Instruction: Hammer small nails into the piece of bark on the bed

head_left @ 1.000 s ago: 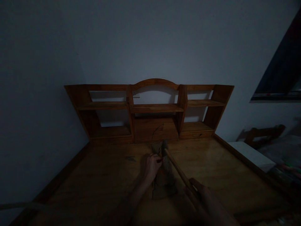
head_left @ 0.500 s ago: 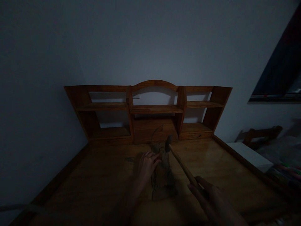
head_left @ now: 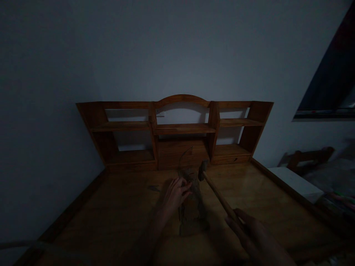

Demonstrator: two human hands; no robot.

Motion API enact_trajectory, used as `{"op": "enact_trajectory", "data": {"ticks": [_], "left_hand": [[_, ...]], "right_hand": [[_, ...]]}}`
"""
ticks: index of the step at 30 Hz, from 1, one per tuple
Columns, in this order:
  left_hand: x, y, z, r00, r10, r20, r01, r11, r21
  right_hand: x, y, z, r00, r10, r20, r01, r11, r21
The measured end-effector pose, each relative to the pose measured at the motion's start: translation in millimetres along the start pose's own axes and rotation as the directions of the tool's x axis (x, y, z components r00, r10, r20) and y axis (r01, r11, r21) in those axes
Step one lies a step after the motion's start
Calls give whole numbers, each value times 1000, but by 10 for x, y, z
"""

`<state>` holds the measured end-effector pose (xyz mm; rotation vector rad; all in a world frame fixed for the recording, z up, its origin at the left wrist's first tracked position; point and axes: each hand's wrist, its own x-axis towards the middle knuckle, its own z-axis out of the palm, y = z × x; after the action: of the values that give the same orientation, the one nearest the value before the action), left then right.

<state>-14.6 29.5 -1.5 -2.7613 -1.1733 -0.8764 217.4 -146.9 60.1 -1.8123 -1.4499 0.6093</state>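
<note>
My right hand [head_left: 248, 231] is wrapped round the wooden handle of a hammer [head_left: 219, 195]. The hammer's dark head is raised to the right of a brown, fibrous-looking piece [head_left: 196, 190], apart from it. My left hand [head_left: 175, 194] sits at that piece's left side, thumb and fingertips pinched together; what is between them is too small and dark to make out. Toward me lies a flat, dark, ragged-edged patch [head_left: 194, 227], possibly cloth or bark. A thin curved strand [head_left: 181, 157] rises behind my left hand.
The wooden desk [head_left: 119, 210] has a raised rim on both sides. Along its back stands a wooden shelf unit [head_left: 184, 128] against the wall. A small dark scrap [head_left: 153, 188] lies left of my left hand. To the right are a white surface [head_left: 295, 183] and a wooden chair back [head_left: 312, 157].
The hammer has shifted slightly right and toward me, its head now farther from the fibrous piece. My left hand stays almost in place, its fingers slightly shifted.
</note>
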Motion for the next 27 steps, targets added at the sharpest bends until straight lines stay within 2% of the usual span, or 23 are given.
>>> {"op": "enact_trajectory", "data": {"ticks": [9,13,18,24,27], "left_hand": [[6,23,9,994,49,-99,-51,999,-16],[7,52,24,994,32,-107,-36,999,-34],[15,75,12,991,-1,-137,-2,1000,-22],[23,62,30,994,-51,-101,53,999,13],[21,44,63,995,-61,-78,62,998,3]], "right_hand": [[68,106,12,994,43,96,-45,999,11],[90,138,18,990,96,101,-97,995,9],[89,151,5,988,101,113,-108,992,58],[29,-6,7,997,83,-5,-82,993,87],[41,-5,-1,993,115,-3,-114,988,109]]}}
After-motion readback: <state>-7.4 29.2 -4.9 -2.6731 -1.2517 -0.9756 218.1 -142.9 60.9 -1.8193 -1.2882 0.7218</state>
